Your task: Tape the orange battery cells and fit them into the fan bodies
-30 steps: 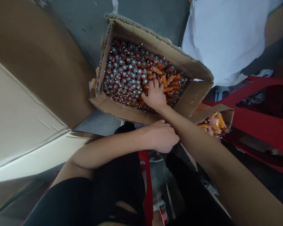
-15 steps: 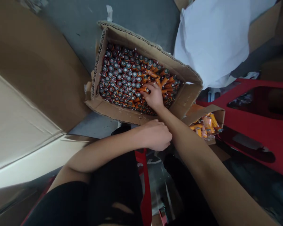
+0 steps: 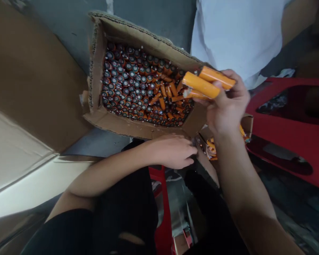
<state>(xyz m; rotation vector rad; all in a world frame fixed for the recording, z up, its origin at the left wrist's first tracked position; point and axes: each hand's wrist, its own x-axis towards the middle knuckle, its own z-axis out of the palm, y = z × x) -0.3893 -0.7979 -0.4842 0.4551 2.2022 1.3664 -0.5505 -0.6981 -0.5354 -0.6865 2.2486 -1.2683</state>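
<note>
Big cardboard box: here in front of me, a stiff-walled carton (image 3: 138, 130) full of upright cylinders (image 3: 125, 83) on its left side, with shorter-looking ones (image 3: 172, 88) leaning and lying loose toward the right. Full like this, I'd call it heavy, and I'd want both hands under its base, not on the rim.

Small box: just beyond the big one's right end, a little carton (image 3: 247, 124) with more orange pieces in it, partly hidden behind my forearm.

Right hand: up over the right end of the big box, my right hand (image 3: 228, 106) is pinching a small bunch between thumb and fingers.

Left hand: down by the near wall, my left hand (image 3: 172, 150) is palm down, fingers loosely bent and a little apart, with nothing visible in it. Whether it touches the cardboard I can't tell.

Orange cylinders: at least three of these orange cylinders (image 3: 200, 85) sit in that pinch, clear of the pile, tilted, their far ends sticking out. Rigid, I judge, and fairly dense for their size; the shiny wrap looks slippery, so round sides could roll against each other. Mid-body is my grip, with even, moderate pressure.

Pale end bits: the whitish tip (image 3: 185, 92) looks delicate; fingers off that.
</note>
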